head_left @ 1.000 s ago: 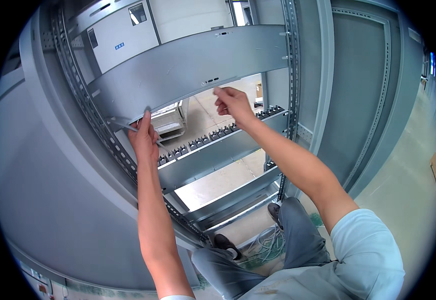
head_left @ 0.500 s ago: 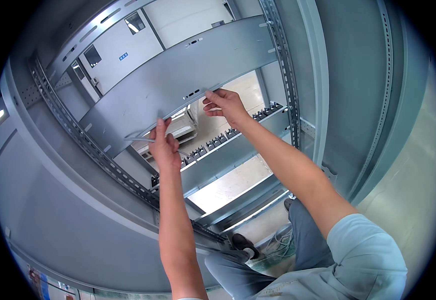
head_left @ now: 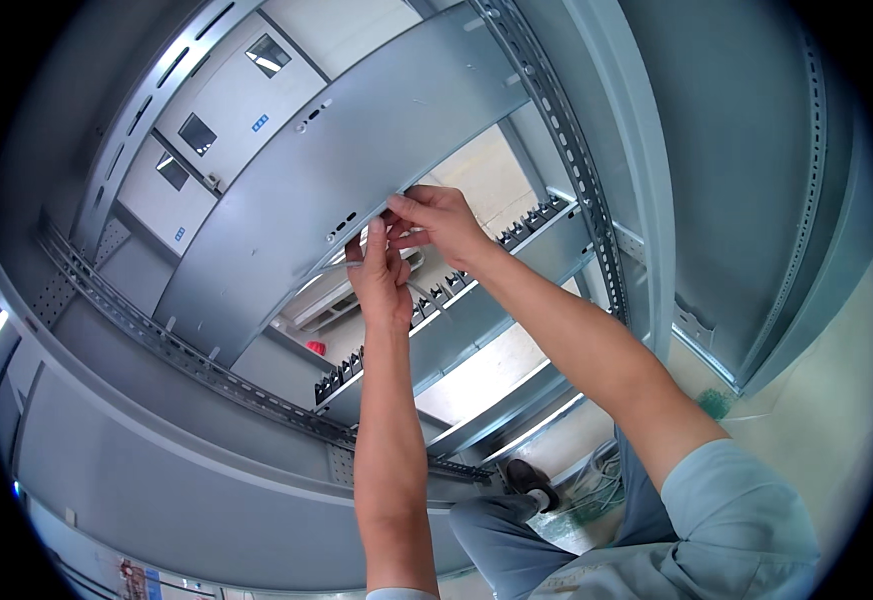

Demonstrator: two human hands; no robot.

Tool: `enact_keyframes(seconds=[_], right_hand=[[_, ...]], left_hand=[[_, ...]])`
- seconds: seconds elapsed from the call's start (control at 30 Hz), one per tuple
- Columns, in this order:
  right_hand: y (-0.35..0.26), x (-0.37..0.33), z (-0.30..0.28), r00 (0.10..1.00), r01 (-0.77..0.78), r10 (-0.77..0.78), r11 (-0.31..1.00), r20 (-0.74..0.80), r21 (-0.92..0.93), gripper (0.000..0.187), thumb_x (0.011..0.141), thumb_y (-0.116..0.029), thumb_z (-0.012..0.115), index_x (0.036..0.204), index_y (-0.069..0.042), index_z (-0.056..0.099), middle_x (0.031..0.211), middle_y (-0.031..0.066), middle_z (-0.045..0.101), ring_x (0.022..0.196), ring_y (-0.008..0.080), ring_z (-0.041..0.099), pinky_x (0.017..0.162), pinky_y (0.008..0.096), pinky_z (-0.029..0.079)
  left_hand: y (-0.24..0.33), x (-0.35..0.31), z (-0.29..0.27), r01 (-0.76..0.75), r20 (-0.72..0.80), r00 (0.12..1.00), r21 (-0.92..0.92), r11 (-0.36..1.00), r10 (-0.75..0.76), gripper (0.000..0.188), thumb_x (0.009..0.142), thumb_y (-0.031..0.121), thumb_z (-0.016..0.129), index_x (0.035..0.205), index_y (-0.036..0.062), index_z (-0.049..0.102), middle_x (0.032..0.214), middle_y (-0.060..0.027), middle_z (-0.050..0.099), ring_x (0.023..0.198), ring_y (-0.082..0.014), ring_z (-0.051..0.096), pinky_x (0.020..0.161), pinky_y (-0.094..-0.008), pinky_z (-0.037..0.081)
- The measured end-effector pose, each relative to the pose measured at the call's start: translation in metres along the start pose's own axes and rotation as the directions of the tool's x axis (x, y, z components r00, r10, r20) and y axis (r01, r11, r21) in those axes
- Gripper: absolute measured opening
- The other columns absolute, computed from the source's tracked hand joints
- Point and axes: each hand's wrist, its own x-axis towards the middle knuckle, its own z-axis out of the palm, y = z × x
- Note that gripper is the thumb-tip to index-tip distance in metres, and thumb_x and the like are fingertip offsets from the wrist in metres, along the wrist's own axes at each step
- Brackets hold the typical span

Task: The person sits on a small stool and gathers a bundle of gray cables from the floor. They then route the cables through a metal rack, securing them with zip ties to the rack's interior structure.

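Observation:
A broad grey metal panel (head_left: 307, 165) spans the cabinet frame before me. My right hand (head_left: 442, 225) is closed at its lower edge, thumb in front and fingers curled behind, just right of a row of small slots. Close beside it, my left hand (head_left: 384, 280) is raised to the same edge, thumb up and fingers bent. A thin grey strip (head_left: 335, 266) runs out of the left hand's grip toward the left, near the edge. The fingertips of both hands nearly meet, and what lies between them is hidden.
Below the panel, a crossbar (head_left: 467, 335) carries a row of black clips (head_left: 432, 300). Perforated rails (head_left: 557, 100) flank the opening. Through it show a white boxy unit (head_left: 342, 295) and a small red object (head_left: 316, 348). Coiled cables (head_left: 602, 475) lie near my feet.
My left hand has moved right along the panel's lower edge, up to my right hand. The strip's loop beside it looks shorter. The whole view has shifted a little.

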Motion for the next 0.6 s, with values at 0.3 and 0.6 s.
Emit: enact_keyframes(seconds=[0.3,0.6], right_hand=[[-0.006,0.009,-0.014,0.996,-0.070,0.068,0.997,0.064,0.018,0.035,0.096,-0.031,0.075,0.112,0.000,0.073,0.099,0.0088,0.073,0.087,0.0144,0.071,0.080,0.0315,0.061],[-0.007,-0.088,-0.028,0.972,-0.076,0.179,0.853,0.152,-0.517,0.046,0.095,-0.032,0.075,0.126,0.001,0.068,0.102,0.0027,0.071,0.091,0.0102,0.065,0.080,0.0280,0.054]], left_hand=[[-0.007,0.008,0.017,0.021,0.040,0.999,0.109,0.994,-0.026,0.036,0.100,0.042,0.069,0.112,0.0090,0.063,0.097,-0.0026,0.069,0.052,-0.0016,0.033,0.045,-0.0202,0.022],[0.022,-0.057,0.006,0.135,-0.096,0.986,-0.014,0.991,-0.136,0.049,0.105,0.053,0.055,0.112,0.0038,0.058,0.090,-0.0091,0.067,0.049,-0.0053,0.032,0.043,-0.0223,0.022]])
